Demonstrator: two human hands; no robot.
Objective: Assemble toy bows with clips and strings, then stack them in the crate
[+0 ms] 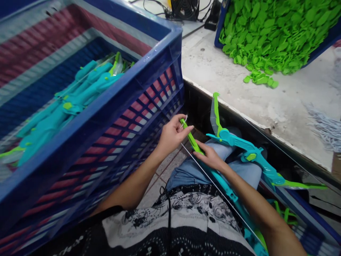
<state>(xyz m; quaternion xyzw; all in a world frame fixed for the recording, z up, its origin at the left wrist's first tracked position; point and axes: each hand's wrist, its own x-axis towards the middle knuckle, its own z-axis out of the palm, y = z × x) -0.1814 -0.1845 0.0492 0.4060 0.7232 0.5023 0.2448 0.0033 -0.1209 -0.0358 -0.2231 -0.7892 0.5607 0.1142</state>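
My left hand [172, 135] pinches the white string end at the green tip of a teal and green toy bow [195, 146] that lies across my lap. My right hand [211, 157] grips the green limb of that bow a little lower down, fingers closed over it. The bow's thin string [213, 185] runs back toward my body. A second toy bow [247, 153] rests on my knee to the right, touched by neither hand.
A large blue crate [149, 81] at left holds several finished teal bows [80, 92]. A concrete bench [239, 89] carries a blue bin heaped with green plastic parts [271, 32], loose green pieces [259, 78] and a bundle of white strings [326, 128].
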